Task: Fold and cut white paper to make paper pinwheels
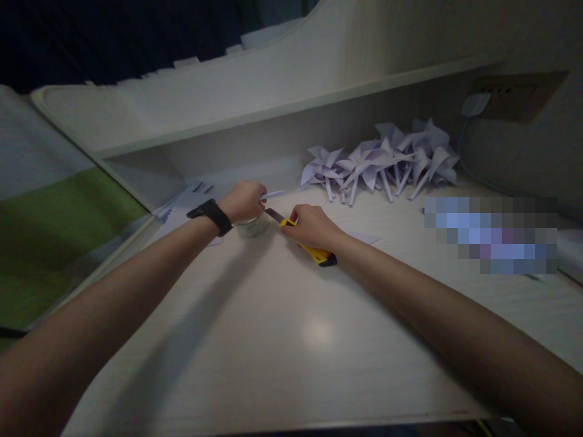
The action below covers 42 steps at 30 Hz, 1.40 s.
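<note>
— Since the pale wood-grain surface (282, 340) takes up most of the view, what sits on it?

— Largest is the heap of pale lilac folded-paper pinwheels (387, 161), lying on their sides against the back wall under the long white shelf (291, 106), well apart from the hands, probably parked there to keep the working spot free. Loose white paper sheets (182, 203) lie at the left corner.

— And the hands?

— The left hand (243, 201), black watch on its wrist, rests on a small translucent round tub or roll (254, 227), I cannot tell which, nor what is in it. Its fingers are closed on a thin white paper stick (272, 195) that pokes out to the right, seemingly braced there so it stays steady.

— The right?

— The right hand (310, 226) has its fingers wrapped around a yellow utility knife (314, 250). The bare blade points left, its tip just beside the tub and below the stick; the black butt sticks out behind the wrist.
</note>
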{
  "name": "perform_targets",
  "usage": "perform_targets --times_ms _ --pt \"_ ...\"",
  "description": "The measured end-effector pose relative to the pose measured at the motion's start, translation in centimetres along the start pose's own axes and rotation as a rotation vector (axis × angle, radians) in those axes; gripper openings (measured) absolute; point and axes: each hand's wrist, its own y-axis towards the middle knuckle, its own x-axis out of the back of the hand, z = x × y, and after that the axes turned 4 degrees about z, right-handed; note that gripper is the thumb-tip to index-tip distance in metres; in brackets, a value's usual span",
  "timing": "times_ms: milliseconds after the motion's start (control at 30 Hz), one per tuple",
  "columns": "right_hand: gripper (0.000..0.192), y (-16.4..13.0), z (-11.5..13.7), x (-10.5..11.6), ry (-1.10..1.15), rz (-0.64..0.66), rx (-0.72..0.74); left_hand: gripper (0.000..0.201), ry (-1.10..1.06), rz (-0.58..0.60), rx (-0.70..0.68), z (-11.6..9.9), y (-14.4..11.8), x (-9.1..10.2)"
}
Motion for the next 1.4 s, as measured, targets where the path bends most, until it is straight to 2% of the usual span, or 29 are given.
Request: perform_targets --times_ms 400,600,700,800,1000,1200,1400 --pt "0.029 0.4 0.8 -0.8 0.034 0.004 0.045 0.020 0.028 0.005 -0.018 -0.7 -0.4 0.5" --pt "0.028 -0.1 2.0 -1.4 0.074 0.076 0.113 0.023 -0.018 -0.011 0.016 -0.1 -0.1 0.2" --pt "0.028 -0.8 1.8 -1.3 0.071 0.094 0.130 0.022 -0.061 0.024 0.036 0.6 0.2 0.1" --pt "0.031 -1.3 1.2 -1.1 0.051 0.133 0.085 0.022 -0.093 0.071 0.023 1.4 0.5 0.3" --pt "0.028 -2.0 -0.2 -1.1 0.060 0.205 0.098 0.021 -0.061 0.169 -0.079 2.2 1.8 1.0" --pt "0.026 -2.6 -0.5 -0.8 0.061 0.240 0.168 0.012 0.101 0.095 -0.154 1.9 1.9 2.3" --pt "0.026 -3.1 0.2 -0.8 -0.093 0.236 0.301 0.014 0.170 0.038 -0.211 0.7 0.9 2.8"
